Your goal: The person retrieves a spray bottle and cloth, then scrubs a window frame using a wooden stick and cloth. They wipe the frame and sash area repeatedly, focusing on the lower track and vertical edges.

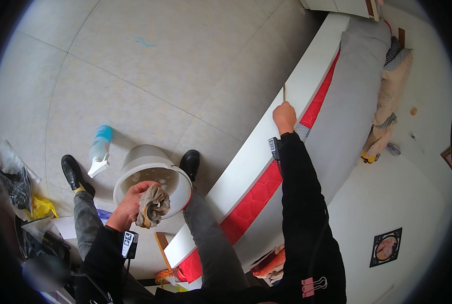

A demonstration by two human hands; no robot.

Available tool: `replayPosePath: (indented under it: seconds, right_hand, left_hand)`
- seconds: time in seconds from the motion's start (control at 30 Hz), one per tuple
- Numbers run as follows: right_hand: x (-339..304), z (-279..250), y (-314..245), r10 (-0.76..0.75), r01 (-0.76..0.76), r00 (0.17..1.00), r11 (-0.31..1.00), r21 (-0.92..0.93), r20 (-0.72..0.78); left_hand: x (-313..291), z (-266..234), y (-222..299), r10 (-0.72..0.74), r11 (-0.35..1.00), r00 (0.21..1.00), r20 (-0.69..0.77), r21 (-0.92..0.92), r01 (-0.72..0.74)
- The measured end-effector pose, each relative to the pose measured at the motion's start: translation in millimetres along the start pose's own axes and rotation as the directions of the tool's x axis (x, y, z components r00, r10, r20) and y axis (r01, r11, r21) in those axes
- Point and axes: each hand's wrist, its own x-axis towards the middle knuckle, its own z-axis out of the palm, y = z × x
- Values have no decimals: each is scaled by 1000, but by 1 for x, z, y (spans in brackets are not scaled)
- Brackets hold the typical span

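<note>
My left hand is closed on a crumpled, dirty grey-brown rag, held over the near side of a white bucket. Inside the bucket is liquid with some foam. My right arm reaches forward, and my right hand is a fist at the white side board of a bed. A thin brown stick-like piece sticks up past that fist; its lower part is hidden by the fingers. To the left of the bucket a spray bottle with blue liquid and a white head lies on the floor.
A red mattress edge and grey sheet run beside the board, with pillows at the wall. My black shoes flank the bucket on the tiled floor. Plastic bags lie at the left.
</note>
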Motion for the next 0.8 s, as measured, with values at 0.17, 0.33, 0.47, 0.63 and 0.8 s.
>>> replayPosePath:
  seconds: [0.17, 0.33, 0.47, 0.63, 0.8]
  right_hand:
    - [-22, 11, -6, -44, 47, 998, 997, 63, -34]
    - [-19, -20, 3, 1, -1, 996, 1000, 0, -93]
    - [-31, -33, 9, -20, 20, 1000, 1000, -25, -9]
    - [-29, -17, 13, -1, 1, 1000, 1000, 24, 16]
    - [-10, 12, 3, -15, 15, 1000, 995, 101, -4]
  left_hand:
    - [2, -2, -2, -23, 1000, 1000, -3, -18, 23]
    - [5, -3, -4, -22, 1000, 1000, -7, -22, 22]
    - [8, -2, -5, -25, 1000, 999, -37, -17, 24]
    - [9, -1, -4, 5, 1000, 1000, -17, -4, -5]
    - [10, -3, -4, 3, 1000, 1000, -1, 21, -3]
